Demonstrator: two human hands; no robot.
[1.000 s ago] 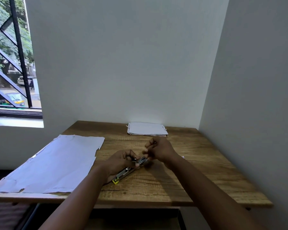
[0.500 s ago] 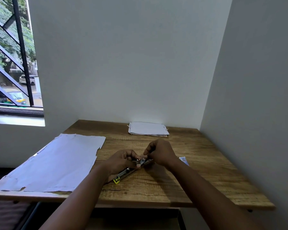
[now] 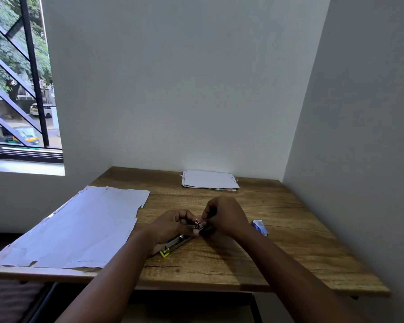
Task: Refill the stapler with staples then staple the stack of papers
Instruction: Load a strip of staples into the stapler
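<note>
Staples are likely what the right hand (image 3: 226,216) is feeding into the stapler (image 3: 177,241), which lies on the desk (image 3: 266,259) at about 6 o'clock from the far paper stack (image 3: 210,180). A second ago that hand was lifted a little clear of the stapler's far end; now its fingers have come down, pinched narrow, right at the open metal channel, which suggests the refill is being seated rather than fetched. The left hand (image 3: 170,227) keeps its curled grip around the stapler's body, steadying it. A small blue box (image 3: 259,227) (probably the staple box) has come into sight at 3 o'clock from the hands. Whether a strip is actually between the right fingertips cannot be told; the spot is tiny and shadowed. The large sheets (image 3: 79,227) at 9 o'clock lie untouched, and stapling has not begun.
</note>
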